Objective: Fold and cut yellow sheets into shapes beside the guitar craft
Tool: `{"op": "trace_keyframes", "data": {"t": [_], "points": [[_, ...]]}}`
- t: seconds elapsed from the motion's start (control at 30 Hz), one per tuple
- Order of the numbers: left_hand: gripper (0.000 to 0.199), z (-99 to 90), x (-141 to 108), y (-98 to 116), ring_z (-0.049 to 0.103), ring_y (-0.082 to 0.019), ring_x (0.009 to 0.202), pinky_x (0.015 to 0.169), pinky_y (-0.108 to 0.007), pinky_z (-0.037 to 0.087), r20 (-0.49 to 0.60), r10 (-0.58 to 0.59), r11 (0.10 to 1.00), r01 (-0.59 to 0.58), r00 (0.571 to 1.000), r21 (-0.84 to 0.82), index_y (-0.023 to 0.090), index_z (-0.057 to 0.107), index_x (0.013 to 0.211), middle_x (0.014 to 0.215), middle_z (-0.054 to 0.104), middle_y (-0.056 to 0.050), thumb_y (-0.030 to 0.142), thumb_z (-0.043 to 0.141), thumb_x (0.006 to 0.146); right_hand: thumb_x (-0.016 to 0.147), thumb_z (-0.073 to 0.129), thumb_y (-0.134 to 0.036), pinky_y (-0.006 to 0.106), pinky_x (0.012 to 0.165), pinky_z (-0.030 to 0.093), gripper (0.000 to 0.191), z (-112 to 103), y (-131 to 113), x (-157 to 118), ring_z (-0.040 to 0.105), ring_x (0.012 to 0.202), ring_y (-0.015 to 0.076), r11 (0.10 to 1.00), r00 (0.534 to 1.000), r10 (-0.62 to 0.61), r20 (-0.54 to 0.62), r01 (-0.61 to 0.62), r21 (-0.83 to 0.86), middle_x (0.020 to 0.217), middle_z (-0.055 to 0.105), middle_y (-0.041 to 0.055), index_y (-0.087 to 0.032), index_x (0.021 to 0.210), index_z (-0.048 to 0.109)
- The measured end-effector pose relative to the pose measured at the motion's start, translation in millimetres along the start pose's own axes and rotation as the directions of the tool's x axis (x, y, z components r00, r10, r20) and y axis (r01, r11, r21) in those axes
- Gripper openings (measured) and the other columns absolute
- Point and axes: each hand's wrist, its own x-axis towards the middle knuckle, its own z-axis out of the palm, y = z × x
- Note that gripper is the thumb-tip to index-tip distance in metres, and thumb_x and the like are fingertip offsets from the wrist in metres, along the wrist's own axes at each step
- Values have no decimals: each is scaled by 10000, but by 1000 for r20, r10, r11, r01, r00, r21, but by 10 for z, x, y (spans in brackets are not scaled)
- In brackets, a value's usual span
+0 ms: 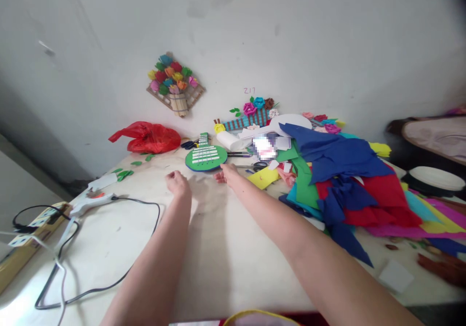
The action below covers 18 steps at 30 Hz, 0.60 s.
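A round-bodied green paper guitar (206,159) with a blue rim lies on the table, white strips and dark strings across its face. My right hand (226,174) is at its near right edge, thumb at the rim and fingers apart just below it; whether the thumb touches cannot be told. To the left of the guitar, my left hand (178,184) hovers with loosely bent fingers and nothing visible in them. Dark-handled scissors (259,166) lie right of my right hand. Black pens (236,154) rest beside the guitar.
Coloured paper sheets (335,156) are heaped on the right. At left are a glue gun (92,203), its looping black cord (120,280) and a power strip (40,224). A red plastic bag (153,138) sits by the wall, near green paper leaves (124,174).
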Motion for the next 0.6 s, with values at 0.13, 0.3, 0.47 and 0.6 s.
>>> {"op": "trace_keyframes", "data": {"t": [0.13,0.3,0.47,0.6], "points": [[239,333,-252,45,591,-111,672,563,-224,496,-17,-177,953,167,984,-251,159,430,1001,932,548,-71,169,464,764,892,339,-208,215,394,475,233,-25,9,-37,523,368,106,999,1000,-18,-5,17,-43,467,548,1,-75,976,511],[364,449,-285,13,630,-171,616,505,-276,521,98,-271,888,288,958,-358,116,393,1108,857,576,-106,161,521,769,884,349,-194,230,398,472,210,-15,46,-26,524,375,114,993,996,-65,-54,59,-106,474,531,-6,-94,929,528],[311,469,-327,120,641,-223,560,502,-305,537,345,-340,811,459,875,-362,29,469,1041,708,600,-138,216,532,801,852,413,-220,247,383,449,182,-24,74,-18,488,359,121,974,984,-136,-118,111,-199,450,494,-13,-124,811,562],[240,513,-420,217,642,-199,559,501,-288,543,450,-378,769,545,809,-334,13,466,1053,701,621,-151,120,430,842,850,414,-276,244,421,436,227,-98,-1,-75,506,389,115,860,954,-292,-65,232,-454,537,564,11,-150,758,579]]}}
